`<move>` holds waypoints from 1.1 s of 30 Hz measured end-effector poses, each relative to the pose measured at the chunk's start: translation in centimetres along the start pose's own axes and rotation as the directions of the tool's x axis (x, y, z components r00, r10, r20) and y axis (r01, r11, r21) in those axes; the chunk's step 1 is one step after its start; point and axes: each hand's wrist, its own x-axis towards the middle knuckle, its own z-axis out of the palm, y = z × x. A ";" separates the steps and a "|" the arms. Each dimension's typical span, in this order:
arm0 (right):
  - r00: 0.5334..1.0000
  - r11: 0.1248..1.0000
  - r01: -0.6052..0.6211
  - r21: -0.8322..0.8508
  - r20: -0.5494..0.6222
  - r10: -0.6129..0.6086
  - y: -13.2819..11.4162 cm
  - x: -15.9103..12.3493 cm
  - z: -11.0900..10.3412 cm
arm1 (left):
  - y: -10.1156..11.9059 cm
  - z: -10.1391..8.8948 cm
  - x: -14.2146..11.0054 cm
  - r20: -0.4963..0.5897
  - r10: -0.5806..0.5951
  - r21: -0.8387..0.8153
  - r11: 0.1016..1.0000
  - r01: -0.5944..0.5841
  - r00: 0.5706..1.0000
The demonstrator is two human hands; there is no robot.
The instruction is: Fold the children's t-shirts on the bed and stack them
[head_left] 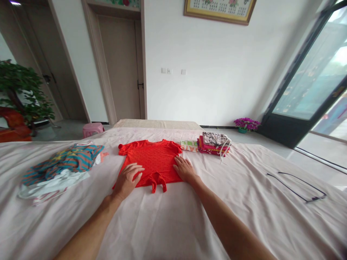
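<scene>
Both the left hand (128, 180) and right hand (185, 168) are lying spread on a red top (151, 159), one over its lower left, the other along its right edge; neither seems to be grasping cloth, though the left one's pressure is hard to judge. The top is lying flat on the pale sheet (151, 227), between a clothes heap (67, 162) and a folded stack (214, 146). Smoothing looks like the step in hand; the next move is probably calling for an edge pinch
</scene>
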 end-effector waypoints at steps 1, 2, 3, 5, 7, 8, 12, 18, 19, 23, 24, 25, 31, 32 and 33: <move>1.000 1.000 0.003 0.006 0.000 -0.003 0.0 0.0 0.0 | 0.9 0.0 0.2 0.027 0.046 -0.072 0.996 -0.044 0.999; 1.000 1.000 0.004 0.013 -0.003 -0.004 0.0 0.0 0.0 | 1.9 0.1 0.4 0.063 0.086 -0.131 0.988 -0.077 0.994; 1.000 1.000 0.003 0.021 -0.005 -0.003 0.0 0.0 0.0 | 2.9 0.2 0.6 0.102 0.120 -0.179 0.979 -0.100 0.988; 1.000 0.999 0.001 0.036 -0.013 0.000 0.0 0.0 -0.1 | 4.7 0.4 1.1 0.177 0.167 -0.242 0.963 -0.122 0.970; 1.000 0.999 0.000 0.053 -0.027 0.001 0.0 -0.1 -0.1 | 5.9 0.6 1.5 0.234 0.175 -0.259 0.959 -0.113 0.956; 0.999 0.998 0.000 0.062 -0.036 0.003 0.0 -0.1 -0.2 | 6.2 0.7 1.6 0.256 0.168 -0.254 0.962 -0.102 0.952; 0.994 0.995 0.040 0.091 -0.101 -0.031 0.1 -0.6 -0.6 | 6.0 0.9 1.4 0.313 0.097 -0.212 0.977 -0.031 0.945; 0.949 0.971 0.220 0.092 -0.252 -0.191 -0.8 -1.6 -1.8 | 4.6 1.8 1.1 0.223 -0.207 -0.353 0.894 0.277 0.953; 0.939 0.961 0.262 0.091 -0.252 -0.232 -1.3 -1.7 -2.0 | 4.4 1.9 1.1 0.187 -0.293 -0.377 0.860 0.344 0.938; 0.899 0.907 0.415 0.071 -0.188 -0.396 -3.5 -2.0 -2.4 | 3.9 2.2 1.3 0.114 -0.491 -0.437 0.756 0.488 0.864; 0.886 0.892 0.447 0.068 -0.173 -0.431 -4.0 -2.0 -2.5 | 3.8 2.2 1.4 0.111 -0.506 -0.451 0.741 0.497 0.855; 0.873 0.877 0.475 0.067 -0.163 -0.461 -4.5 -2.0 -2.6 | 3.7 2.2 1.4 0.108 -0.518 -0.468 0.727 0.503 0.848; 0.810 0.794 0.585 0.164 -0.145 -0.568 -6.3 -2.2 -2.3 | 3.6 2.0 1.6 0.151 -0.524 -0.583 0.638 0.503 0.839; 0.803 0.777 0.596 0.202 -0.144 -0.579 -6.4 -2.3 -2.2 | 3.7 1.9 1.6 0.172 -0.520 -0.604 0.616 0.507 0.837; 0.794 0.757 0.607 0.242 -0.146 -0.590 -6.5 -2.3 -2.1 | 3.6 1.8 1.6 0.193 -0.518 -0.621 0.593 0.512 0.833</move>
